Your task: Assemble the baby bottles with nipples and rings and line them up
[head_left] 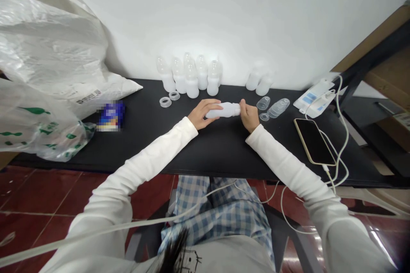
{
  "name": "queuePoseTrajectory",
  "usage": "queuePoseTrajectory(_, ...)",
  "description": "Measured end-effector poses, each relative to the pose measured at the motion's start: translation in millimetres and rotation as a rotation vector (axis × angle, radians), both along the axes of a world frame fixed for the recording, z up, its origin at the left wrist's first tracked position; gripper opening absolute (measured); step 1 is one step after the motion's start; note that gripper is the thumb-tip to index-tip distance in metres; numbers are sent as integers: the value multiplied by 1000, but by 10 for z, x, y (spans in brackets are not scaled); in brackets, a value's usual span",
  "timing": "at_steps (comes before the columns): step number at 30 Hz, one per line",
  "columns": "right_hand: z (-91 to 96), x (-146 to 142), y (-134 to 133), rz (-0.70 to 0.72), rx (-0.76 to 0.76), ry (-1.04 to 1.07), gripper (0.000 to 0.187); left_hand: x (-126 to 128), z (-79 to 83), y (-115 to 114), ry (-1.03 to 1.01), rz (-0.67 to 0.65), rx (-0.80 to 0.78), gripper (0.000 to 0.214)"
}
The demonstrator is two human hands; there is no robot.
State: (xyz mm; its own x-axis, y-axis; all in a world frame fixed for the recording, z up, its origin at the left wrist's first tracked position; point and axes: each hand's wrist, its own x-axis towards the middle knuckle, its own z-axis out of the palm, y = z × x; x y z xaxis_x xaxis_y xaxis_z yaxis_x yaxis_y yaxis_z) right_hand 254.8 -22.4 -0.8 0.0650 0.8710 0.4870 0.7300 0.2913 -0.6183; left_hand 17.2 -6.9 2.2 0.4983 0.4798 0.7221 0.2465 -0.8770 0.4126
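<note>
My left hand [205, 113] is wrapped round the base of a white baby bottle [226, 110], which lies on its side just over the black table. At the bottle's neck end, my right hand [249, 115] is closed with its thumb up; whatever its fingers hold there is hidden. Several capped baby bottles [192, 81] stand upright by the wall. Two white bottles without caps [263, 86] stand farther right. Near my right hand lie a clear cap [263, 103], a stack of clear caps [279, 108] and a ring [264, 117]. Two collar rings [165, 102] rest on the left.
A large white plastic bag [64, 47] and a green-printed bag [48, 123] fill the left end of the black table [153, 145]. A blurred blue packet [111, 116] lies beside them. On the right are a phone [314, 141], white cables [344, 136] and a power strip [315, 98].
</note>
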Motion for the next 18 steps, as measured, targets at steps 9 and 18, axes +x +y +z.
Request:
queuePoseTrajectory(9,194,-75,-180,150,252,-421,54,83,-42,-14,-314,50,-696,53)
queuePoseTrajectory(18,119,6,-89,82,190,-377,61,58,-26,-66,-85,6,-116,47)
